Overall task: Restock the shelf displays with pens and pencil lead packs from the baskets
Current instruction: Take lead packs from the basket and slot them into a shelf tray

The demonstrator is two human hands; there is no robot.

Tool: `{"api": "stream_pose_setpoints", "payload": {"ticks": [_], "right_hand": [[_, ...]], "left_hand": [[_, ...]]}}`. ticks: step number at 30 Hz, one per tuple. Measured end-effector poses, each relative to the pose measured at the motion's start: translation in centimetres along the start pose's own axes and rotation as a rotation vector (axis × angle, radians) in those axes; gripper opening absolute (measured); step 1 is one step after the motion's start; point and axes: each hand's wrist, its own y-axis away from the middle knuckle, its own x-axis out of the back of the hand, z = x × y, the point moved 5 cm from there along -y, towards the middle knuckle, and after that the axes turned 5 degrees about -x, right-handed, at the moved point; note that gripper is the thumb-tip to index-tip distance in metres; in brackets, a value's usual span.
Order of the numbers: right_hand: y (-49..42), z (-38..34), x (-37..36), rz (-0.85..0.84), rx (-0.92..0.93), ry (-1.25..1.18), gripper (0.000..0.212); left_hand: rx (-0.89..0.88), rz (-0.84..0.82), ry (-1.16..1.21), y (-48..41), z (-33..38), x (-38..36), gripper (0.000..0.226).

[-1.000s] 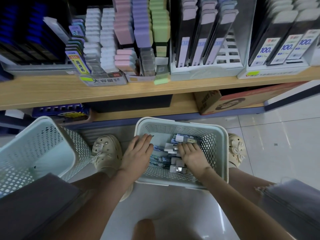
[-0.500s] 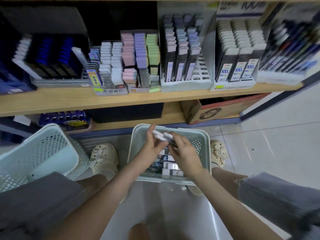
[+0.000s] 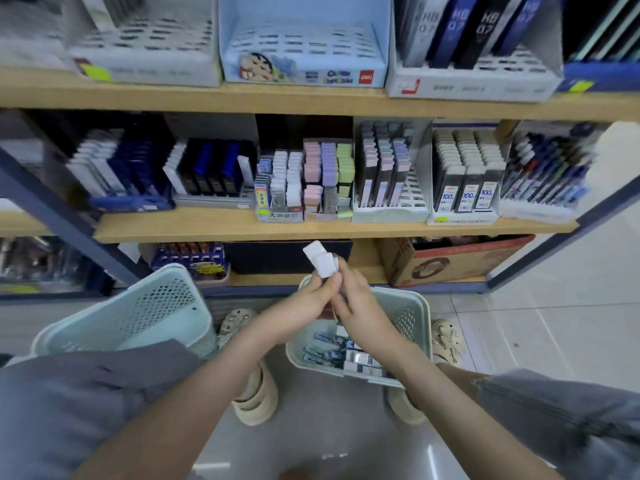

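Observation:
My left hand and my right hand are pressed together above the right pale green basket. Between them they grip a small bunch of pencil lead packs whose white ends stick up past my fingers. More lead packs lie in the bottom of that basket. The middle wooden shelf carries display trays of lead packs: pastel ones, grey ones and white-capped ones marked 100.
A second pale green basket stands tilted at the left beside my grey-clad knee. A cardboard box sits on the bottom shelf at the right. An empty light blue cartoon tray stands on the top shelf. Tiled floor lies to the right.
Both hands have lifted out of the right basket holding a bunch of lead packs. My view has tilted upward, bringing the top shelf into sight.

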Motion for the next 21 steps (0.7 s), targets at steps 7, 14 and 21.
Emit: {"api": "stream_pose_setpoints", "payload": {"ticks": [7,14,21], "right_hand": [[-0.8,-5.6,1.4,0.118,0.054,0.091,0.057],[-1.8,-9.7,3.0,0.034,-0.028,-0.258,0.057],[-2.7,-12.7,4.2,0.143,-0.018,-0.307,0.029]], "left_hand": [[-0.092,-0.035,0.165,3.2,5.1,2.6,0.059],[-0.176,0.018,0.12,5.5,8.8,4.6,0.043],[-0.251,0.172,-0.047,6.5,11.7,6.5,0.028]]}}
